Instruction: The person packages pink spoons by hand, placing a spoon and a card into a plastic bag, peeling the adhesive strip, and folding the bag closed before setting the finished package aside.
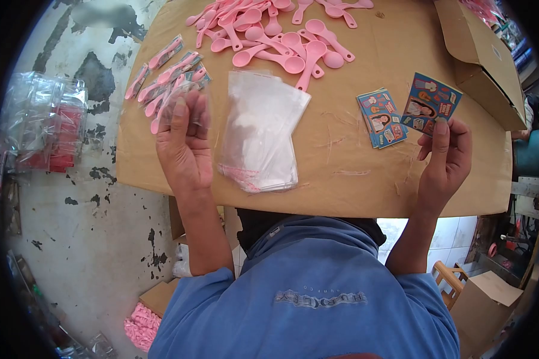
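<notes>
Left grip (pixel 184 146) pinches a clear packet (pixel 202 99); right grip (pixel 446 158) holds a printed card (pixel 430 103) by its lower edge; clear bags (pixel 260 131) lie between both on the desk (pixel 353 179).

The person is wearing a blue shirt (pixel 311 323) of soft, lightly creased cloth, which is filling the view from 5 to 7 o'clock. A line of grey-blue lettering (pixel 320 298) is running across the chest at 6 o'clock, too blurred to read. A dark cloth (pixel 262 224) is showing at the neck opening, just above the folded collar. The sleeves (pixel 188 299) are ending near the elbows, leaving both forearms uncovered up to the left hand (pixel 184 143) at 10 o'clock and the right hand (pixel 446 158) at 3 o'clock.
</notes>
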Demonstrator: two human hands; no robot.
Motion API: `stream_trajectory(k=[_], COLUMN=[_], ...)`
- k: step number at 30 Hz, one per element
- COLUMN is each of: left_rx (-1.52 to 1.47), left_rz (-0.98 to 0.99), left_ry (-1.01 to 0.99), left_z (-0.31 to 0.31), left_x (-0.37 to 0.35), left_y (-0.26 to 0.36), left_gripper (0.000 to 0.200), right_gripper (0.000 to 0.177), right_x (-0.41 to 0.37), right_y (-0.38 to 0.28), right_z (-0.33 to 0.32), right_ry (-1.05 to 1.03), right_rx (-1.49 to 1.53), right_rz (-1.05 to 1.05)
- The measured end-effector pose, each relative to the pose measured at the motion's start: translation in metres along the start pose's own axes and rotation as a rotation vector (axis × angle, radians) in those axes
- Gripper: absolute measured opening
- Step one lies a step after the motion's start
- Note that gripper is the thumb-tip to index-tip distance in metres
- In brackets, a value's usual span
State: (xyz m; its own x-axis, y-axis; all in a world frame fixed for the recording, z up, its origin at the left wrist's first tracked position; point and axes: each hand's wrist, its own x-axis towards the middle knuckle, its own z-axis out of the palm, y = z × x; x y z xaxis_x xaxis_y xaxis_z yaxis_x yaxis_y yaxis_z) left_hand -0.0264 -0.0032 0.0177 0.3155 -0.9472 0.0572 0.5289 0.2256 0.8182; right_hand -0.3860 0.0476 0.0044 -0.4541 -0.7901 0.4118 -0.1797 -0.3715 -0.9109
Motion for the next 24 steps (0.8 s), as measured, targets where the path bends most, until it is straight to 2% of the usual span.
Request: stream_trajectory(k=[2, 8, 11, 24], left_rx=[-0.026, -0.109, -0.113, 0.050], left_rz=[0.004, -0.209, -0.268, -0.220], left_ry=[-0.094, -0.198, -0.233, -0.274], left_z=[0.000, 0.063, 0.079, 0.083], left_x=[-0.004, -0.030, -0.039, -0.047], left_y=[-0.007, -0.025, -0.033, -0.051], left_gripper=[0.021, 0.021, 0.022, 0.024], right_gripper=[0.015, 0.016, 0.015, 0.014], right_x=[-0.005, -0.027, -0.030, -0.023], right_y=[-0.005, -0.025, -0.028, -0.027], right_z=[0.006, 0.029, 0.041, 0.039], right_ry=[-0.038, -0.386, -0.405, -0.353], right_rx=[0.008, 0.150, 0.186, 0.315], right_rz=[0.065, 0.394, 0.436, 0.483])
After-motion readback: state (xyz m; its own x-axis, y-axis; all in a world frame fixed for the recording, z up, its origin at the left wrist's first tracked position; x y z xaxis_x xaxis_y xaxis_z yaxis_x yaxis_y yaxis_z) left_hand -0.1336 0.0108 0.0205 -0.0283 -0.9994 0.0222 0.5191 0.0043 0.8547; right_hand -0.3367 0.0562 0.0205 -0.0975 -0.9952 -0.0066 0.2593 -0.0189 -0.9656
